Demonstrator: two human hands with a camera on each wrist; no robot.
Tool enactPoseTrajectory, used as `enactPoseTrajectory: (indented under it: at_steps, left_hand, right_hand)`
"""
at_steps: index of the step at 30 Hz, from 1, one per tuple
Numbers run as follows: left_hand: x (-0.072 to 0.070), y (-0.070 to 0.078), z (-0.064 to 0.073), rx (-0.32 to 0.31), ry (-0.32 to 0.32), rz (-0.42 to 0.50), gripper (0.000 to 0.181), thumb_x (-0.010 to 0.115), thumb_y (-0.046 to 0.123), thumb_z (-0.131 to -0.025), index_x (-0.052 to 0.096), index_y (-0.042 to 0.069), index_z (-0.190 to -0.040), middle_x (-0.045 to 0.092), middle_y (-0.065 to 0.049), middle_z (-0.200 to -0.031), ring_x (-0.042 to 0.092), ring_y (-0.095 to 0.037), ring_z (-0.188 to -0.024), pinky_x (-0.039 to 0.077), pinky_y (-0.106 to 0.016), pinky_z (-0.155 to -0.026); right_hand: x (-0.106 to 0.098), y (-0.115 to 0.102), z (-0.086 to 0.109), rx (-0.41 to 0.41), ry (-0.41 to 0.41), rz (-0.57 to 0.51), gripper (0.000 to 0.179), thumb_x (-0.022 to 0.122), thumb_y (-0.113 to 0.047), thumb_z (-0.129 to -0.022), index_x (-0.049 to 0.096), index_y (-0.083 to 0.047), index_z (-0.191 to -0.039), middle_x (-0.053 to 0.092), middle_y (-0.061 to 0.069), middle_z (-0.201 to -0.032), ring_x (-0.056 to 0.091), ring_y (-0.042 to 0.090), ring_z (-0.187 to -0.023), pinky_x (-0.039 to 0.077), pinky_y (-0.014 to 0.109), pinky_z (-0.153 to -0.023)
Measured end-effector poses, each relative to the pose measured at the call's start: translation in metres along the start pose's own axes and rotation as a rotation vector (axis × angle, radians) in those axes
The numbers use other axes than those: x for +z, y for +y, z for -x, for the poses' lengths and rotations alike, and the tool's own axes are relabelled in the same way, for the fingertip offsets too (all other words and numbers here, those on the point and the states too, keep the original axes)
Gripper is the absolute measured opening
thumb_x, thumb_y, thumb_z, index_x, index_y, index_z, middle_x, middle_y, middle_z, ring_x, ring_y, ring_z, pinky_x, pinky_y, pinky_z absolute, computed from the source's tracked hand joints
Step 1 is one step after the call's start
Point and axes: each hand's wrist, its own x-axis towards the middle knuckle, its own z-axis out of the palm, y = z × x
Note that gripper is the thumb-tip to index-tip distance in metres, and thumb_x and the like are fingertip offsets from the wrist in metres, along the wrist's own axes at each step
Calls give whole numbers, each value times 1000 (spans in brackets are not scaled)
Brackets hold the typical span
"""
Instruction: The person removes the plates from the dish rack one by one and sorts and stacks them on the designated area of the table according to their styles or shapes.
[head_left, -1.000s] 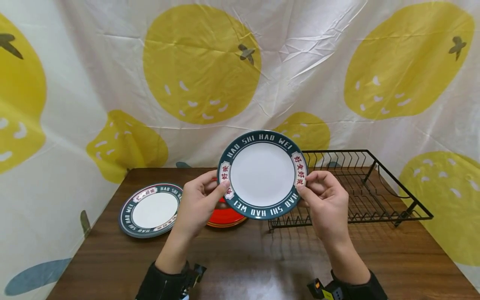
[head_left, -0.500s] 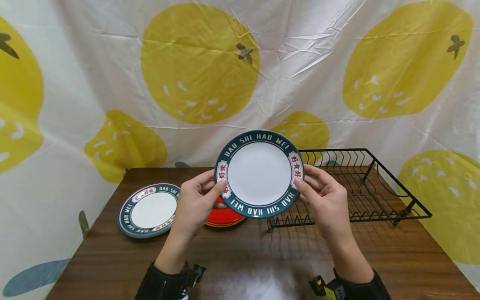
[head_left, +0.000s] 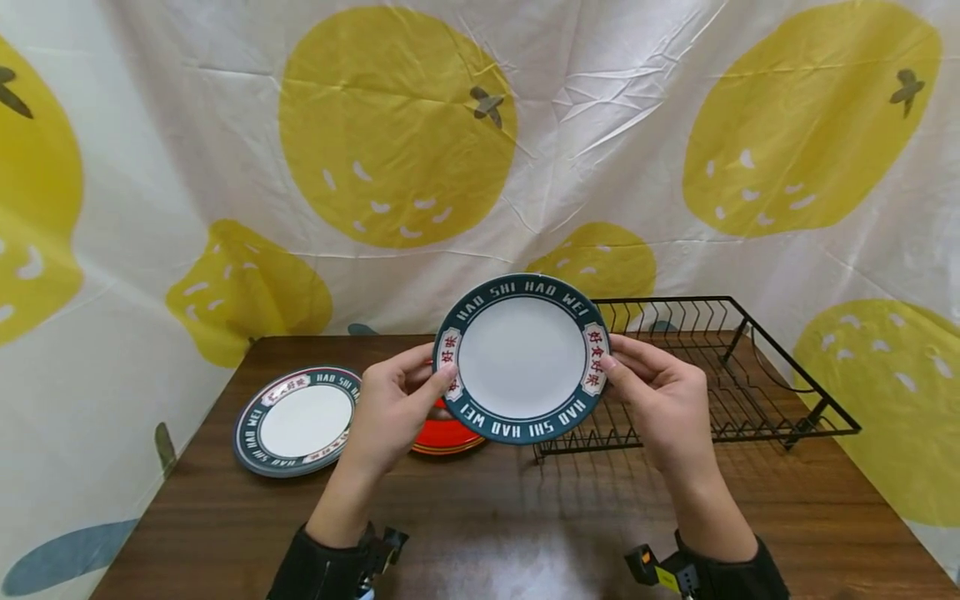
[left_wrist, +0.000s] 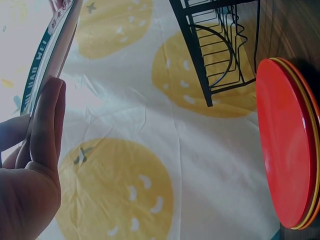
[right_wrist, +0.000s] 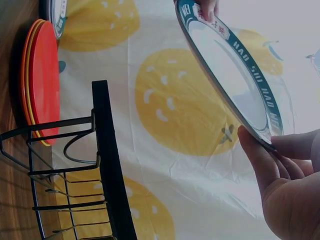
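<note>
Raised above the table, a white plate [head_left: 521, 357] with a dark green lettered rim faces the head camera. My left hand [head_left: 393, 408] pinches its left edge, thumb on the front and fingers behind. On the opposite edge my right hand [head_left: 663, 404] grips it the same way, as the right wrist view also shows with the plate [right_wrist: 225, 65] tilted. Behind the held plate, partly hidden, lie stacked red, yellow and orange plates [head_left: 447, 437]; the red top one [left_wrist: 285, 145] shows fully in the left wrist view. Another green-rimmed plate [head_left: 307, 421] lies at the left, partly covered by my left hand.
A black wire dish rack [head_left: 738, 392] stands on the right of the brown wooden table [head_left: 480, 525], partly behind my right hand. A white cloth [head_left: 585, 150] printed with yellow fruit hangs behind the table.
The held plate first shifts slightly left, then comes down and back a little to the right. My right hand moves slightly right, its fingers shifting along the rim. Both hands keep hold.
</note>
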Motion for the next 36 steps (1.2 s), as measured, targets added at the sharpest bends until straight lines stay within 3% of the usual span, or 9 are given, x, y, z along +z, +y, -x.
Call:
enactPoseTrajectory:
  at_steps: [27, 33, 36]
  left_hand:
    - [-8, 0, 0, -8, -11, -28, 39, 72, 14, -102, 68, 4, -140, 80, -21, -115, 75, -22, -84, 67, -28, -71]
    - [-17, 1, -1, -21, -2, 0, 39, 71, 14, -103, 67, 3, -140, 78, -22, -120, 76, -17, -82, 68, -30, -69]
    - [-31, 0, -3, -16, 56, 28, 38, 71, 13, -103, 67, 0, -139, 79, -19, -117, 77, -12, -79, 67, -29, -67]
  right_hand:
    - [1, 1, 0, 22, -56, 77, 30, 69, 0, -101, 69, 13, -129, 80, -19, -97, 78, 2, -94, 66, 24, -83]
    - [1, 2, 1, 3, -93, 13, 35, 70, -8, -103, 67, 12, -132, 82, -11, -106, 80, 7, -99, 66, 29, -86]
    - [0, 3, -1, -18, -122, -27, 39, 67, -14, -106, 64, 11, -136, 82, -2, -115, 80, 12, -106, 65, 33, -91]
